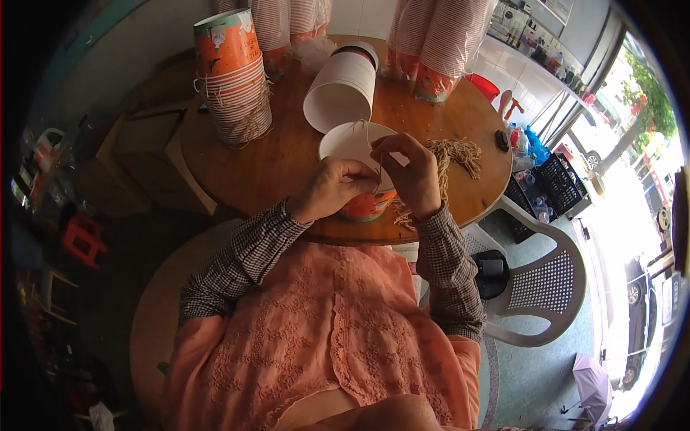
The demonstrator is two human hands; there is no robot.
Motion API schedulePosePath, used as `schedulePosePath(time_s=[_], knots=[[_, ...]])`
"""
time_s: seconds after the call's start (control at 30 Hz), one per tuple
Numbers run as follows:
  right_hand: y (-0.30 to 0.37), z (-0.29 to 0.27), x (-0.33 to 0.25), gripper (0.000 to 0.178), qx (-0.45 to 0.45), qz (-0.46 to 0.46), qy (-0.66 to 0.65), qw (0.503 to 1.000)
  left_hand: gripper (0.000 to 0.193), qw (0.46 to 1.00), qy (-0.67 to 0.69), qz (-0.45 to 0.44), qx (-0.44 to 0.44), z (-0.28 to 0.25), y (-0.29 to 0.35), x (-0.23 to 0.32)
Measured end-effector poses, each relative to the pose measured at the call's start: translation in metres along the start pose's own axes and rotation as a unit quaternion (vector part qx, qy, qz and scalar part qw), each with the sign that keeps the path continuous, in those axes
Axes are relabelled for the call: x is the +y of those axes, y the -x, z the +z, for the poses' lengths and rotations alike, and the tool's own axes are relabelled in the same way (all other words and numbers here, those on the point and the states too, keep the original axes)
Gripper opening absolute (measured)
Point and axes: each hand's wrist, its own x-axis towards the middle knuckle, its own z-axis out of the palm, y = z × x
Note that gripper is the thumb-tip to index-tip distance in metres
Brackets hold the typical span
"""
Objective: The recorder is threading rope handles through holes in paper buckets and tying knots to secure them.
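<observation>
Head view: I have the left hand (pixel 332 188) and right hand (pixel 415 171) each in a pinching grip on a thin cord (pixel 379 172) over the orange cup (pixel 366 208) at the table's (pixel 215 172) near edge, seemingly midway, the corded stack (pixel 233 93) probably done, the cord bundle (pixel 456 154) left.

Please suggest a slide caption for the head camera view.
Left hand and right hand pinch a thin strand over an orange paper bucket, beside bundled twine on a wooden table.

Left hand (pixel 332 189) and right hand (pixel 412 169) holding a string (pixel 367 135) over a tub (pixel 365 208); right of them, twine (pixel 457 154); beyond, left, stacked tubs (pixel 233 100).
</observation>
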Motion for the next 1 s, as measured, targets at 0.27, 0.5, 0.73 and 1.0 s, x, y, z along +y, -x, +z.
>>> schedulePosePath(time_s=[0.27,0.5,0.73,1.0], knots=[[-0.004,-0.005,0.006,0.010,0.014,0.032,-0.019,0.999,0.014,0.995,-0.007,-0.098,0.005,-0.002,-0.004,0.012],[-0.011,-0.011,0.011,0.016,-0.103,0.028,0.072,0.992,0.014,0.997,0.062,-0.024,-0.036,0.006,-0.003,0.009],[0.015,-0.029,0.012,0.021,0.027,0.073,-0.078,0.994,0.016,0.995,0.051,-0.079,-0.026,0.001,0.000,0.010],[0.039,-0.027,0.000,0.016,-0.024,0.004,0.010,1.000,0.017,0.997,0.042,-0.070,-0.001,0.006,-0.001,0.012]])
